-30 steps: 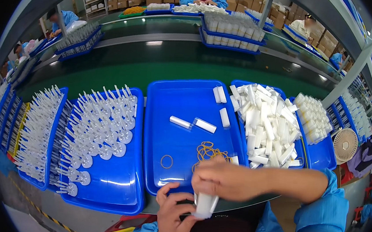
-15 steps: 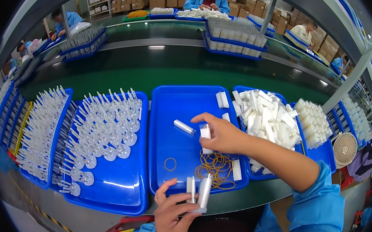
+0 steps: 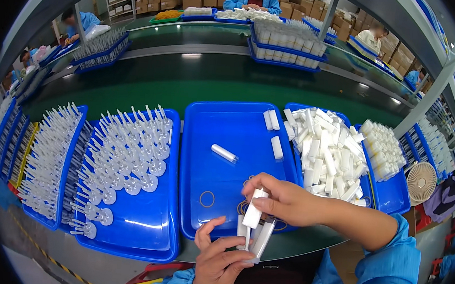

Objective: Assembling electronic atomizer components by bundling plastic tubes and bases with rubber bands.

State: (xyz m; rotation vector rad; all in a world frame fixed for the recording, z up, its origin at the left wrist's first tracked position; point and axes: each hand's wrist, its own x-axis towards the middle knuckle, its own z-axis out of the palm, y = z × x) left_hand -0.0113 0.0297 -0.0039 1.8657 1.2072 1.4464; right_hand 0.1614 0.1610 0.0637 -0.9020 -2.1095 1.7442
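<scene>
My left hand (image 3: 219,266) is closed round the base of a clear plastic stand, near the front edge of the blue tray (image 3: 196,155). White tubes in clear film (image 3: 264,236) stand on it beside a thin stem. My right hand (image 3: 282,200) pinches another white tube (image 3: 254,209), tilted, its lower end at the stem's top; whether they touch I cannot tell. Rubber bands (image 3: 282,224) lie partly hidden under my right hand. A single rubber band (image 3: 207,198) and a loose film-wrapped tube (image 3: 224,153) lie in the tray.
To the right, a blue tray holds a heap of white tubes (image 3: 327,150), with yellowish-white cylinders (image 3: 382,150) past it. On the left, clear stemmed stands (image 3: 139,156) fill part of another tray. Beyond the green surface (image 3: 200,80), people sit working (image 3: 253,1). A fan (image 3: 421,180) stands right.
My right hand has moved down and toward me with its white tube, over to the stand. My left hand still holds the stand, now tilted a little differently.
</scene>
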